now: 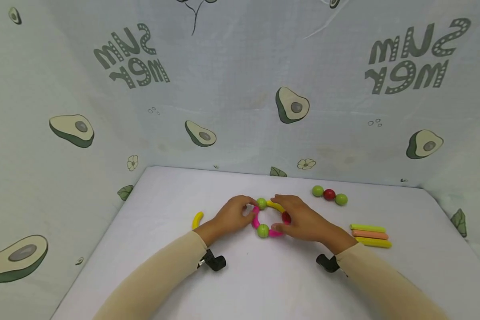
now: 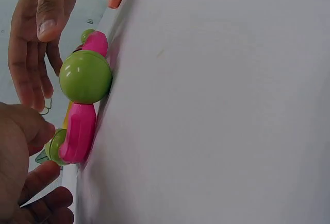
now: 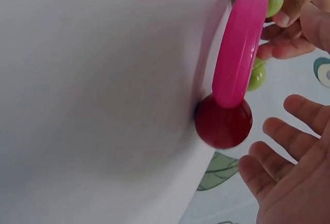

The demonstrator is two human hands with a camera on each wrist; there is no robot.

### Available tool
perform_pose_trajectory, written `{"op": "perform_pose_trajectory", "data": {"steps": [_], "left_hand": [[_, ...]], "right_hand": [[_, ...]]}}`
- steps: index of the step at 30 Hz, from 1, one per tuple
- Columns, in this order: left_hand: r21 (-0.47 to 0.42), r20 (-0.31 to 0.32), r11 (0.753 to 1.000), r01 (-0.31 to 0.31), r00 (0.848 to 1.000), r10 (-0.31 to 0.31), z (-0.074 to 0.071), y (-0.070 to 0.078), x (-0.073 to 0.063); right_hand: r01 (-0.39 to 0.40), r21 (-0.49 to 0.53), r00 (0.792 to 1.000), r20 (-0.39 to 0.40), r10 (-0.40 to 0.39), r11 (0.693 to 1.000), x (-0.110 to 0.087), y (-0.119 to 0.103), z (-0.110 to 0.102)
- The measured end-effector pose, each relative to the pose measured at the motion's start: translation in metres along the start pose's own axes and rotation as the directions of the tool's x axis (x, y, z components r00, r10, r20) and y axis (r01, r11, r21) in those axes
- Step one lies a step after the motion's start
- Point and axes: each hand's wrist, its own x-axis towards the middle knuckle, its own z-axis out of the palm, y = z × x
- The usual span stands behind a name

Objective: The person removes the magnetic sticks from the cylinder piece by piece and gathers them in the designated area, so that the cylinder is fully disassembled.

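Note:
A ring of curved toy rods and balls lies on the white table between my hands. Its front green ball (image 1: 262, 230) joins two pink rods, the left one (image 1: 255, 218) and the front-right one (image 3: 240, 49). At the back, a second green ball (image 1: 262, 203) meets a curved yellow rod (image 1: 275, 206), and a red ball (image 3: 224, 121) sits at the right. My left hand (image 1: 235, 214) is at the ring's left side, fingers loosely bent beside the pink rod; contact is unclear. Around the right side, my right hand (image 1: 304, 218) spreads its fingers, apart from the red ball.
A spare yellow curved rod (image 1: 198, 220) lies left of my left hand. Back right are two green balls with a red ball (image 1: 329, 194) between them. Green, orange (image 1: 370, 234) and yellow straight rods lie right of my right hand. A printed cloth hangs behind the table.

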Motion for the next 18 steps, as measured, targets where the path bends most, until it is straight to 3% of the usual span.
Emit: {"op": "perform_pose_trajectory", "data": {"steps": [5, 8, 18], "left_hand": [[0.102, 0.079, 0.983, -0.155, 0.986, 0.148, -0.003, -0.002, -0.006], [0.138, 0.109, 0.974, -0.180, 0.980, 0.166, 0.000, -0.005, -0.008], [0.186, 0.141, 0.961, -0.203, 0.974, 0.179, -0.001, -0.002, -0.011]], "right_hand": [[0.075, -0.012, 0.997, 0.028, -0.075, 0.997, 0.010, -0.002, 0.005], [0.104, -0.021, 0.994, 0.039, -0.103, 0.994, 0.015, 0.000, 0.008], [0.077, -0.066, 0.993, 0.096, -0.071, 0.995, 0.027, 0.000, 0.011]]}}
